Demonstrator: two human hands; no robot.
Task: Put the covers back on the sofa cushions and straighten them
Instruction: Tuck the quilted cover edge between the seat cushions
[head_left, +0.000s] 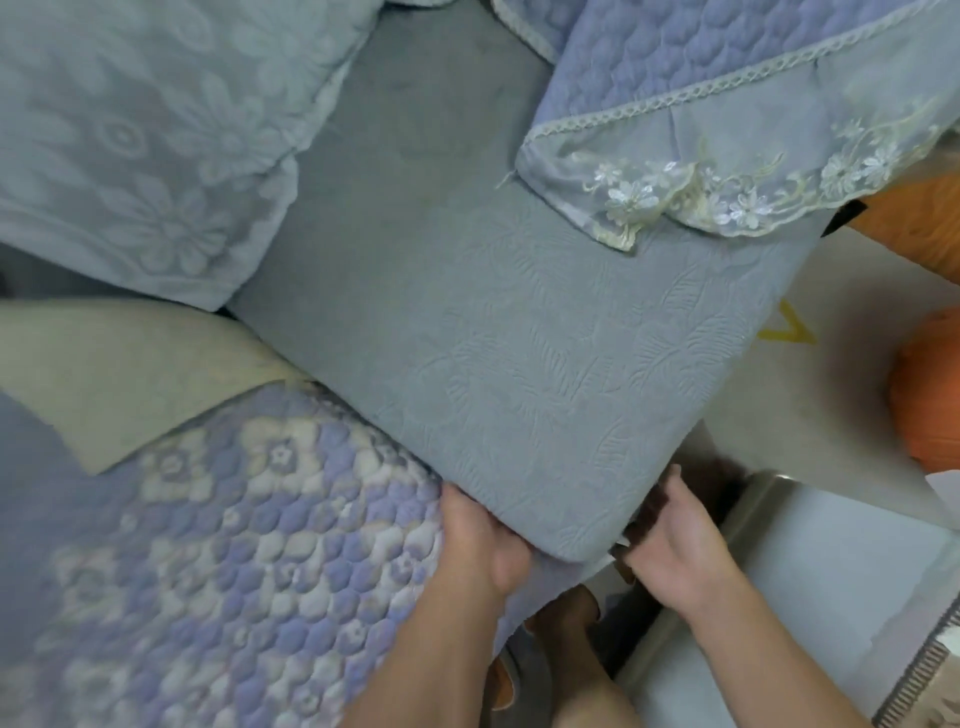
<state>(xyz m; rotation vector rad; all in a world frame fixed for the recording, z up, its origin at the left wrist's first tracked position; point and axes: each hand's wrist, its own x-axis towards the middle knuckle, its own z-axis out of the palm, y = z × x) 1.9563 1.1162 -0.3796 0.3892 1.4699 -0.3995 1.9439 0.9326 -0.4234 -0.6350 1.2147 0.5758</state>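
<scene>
Head view. The grey cushion (498, 364) lies flat on the sofa seat, its near corner projecting toward the person and its embossed cover already drawn over the visible top face. That corner is where both hands work, which suggests the cover is being seated or tucked at this end.

The left hand (483, 540) is pressed against the cushion's near-left edge, fingers curled under the rim between the cushion and the quilt (218, 545). Its grip appears closed on the cushion edge, probably to lift the corner so fabric can pass beneath.

The right hand (675, 545) sits at the near-right side face of the same corner, fingers bent inward toward the fabric. Fingertips are hidden in shadow under the edge; whether this grip pinches the cover or merely pushes it, I cannot tell.

The quilt, floral and lilac, lies just beside the cushion on the left with a beige backing (119, 379) folded up, so that section is not yet straightened. A lace-trimmed cover (727, 119) overlaps the cushion's far-right corner, loosely dropped rather than laid square. A patterned pillow (140, 140) rests at the far left, against the seat.

Judgement: fitting of this cushion is near complete; straightening of the surrounding covers remains.
</scene>
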